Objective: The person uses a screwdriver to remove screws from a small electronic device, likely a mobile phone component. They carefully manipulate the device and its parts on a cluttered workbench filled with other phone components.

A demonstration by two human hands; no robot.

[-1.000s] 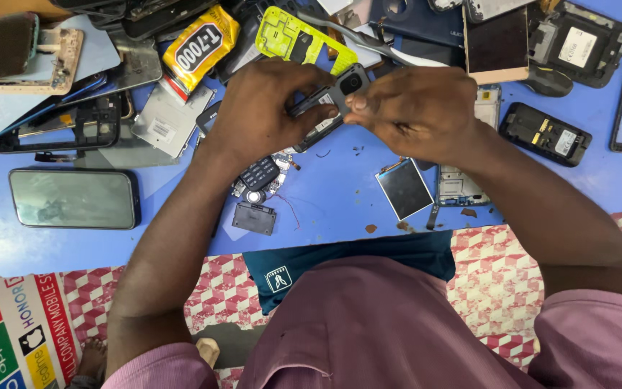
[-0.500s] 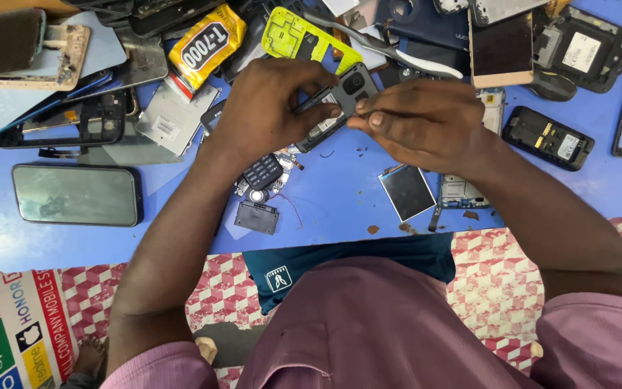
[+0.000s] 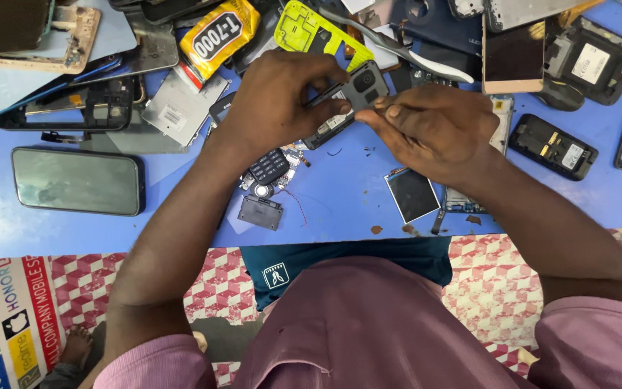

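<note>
Both hands, left hand (image 3: 275,101) and right hand (image 3: 433,130), grip closed on grey phone housing (image 3: 350,97) above blue worktop (image 3: 340,202).

Phone repair workshop: blue bench (image 3: 340,209) strewn with dismantled phones (image 3: 552,146).

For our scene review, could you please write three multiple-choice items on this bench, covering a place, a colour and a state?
1. Where does the small keypad lie?
A. Below the left hand
B. On the large dark phone
C. Right of the right hand

2. What colour is the bench top?
A. Green
B. Blue
C. White

3. How is the small grey phone frame held?
A. Lying untouched
B. By one hand
C. Between both hands

Answers: 1 A, it sits by the left wrist; 2 B, bare surface shows blue; 3 C, both hands' fingers grip it.
</note>
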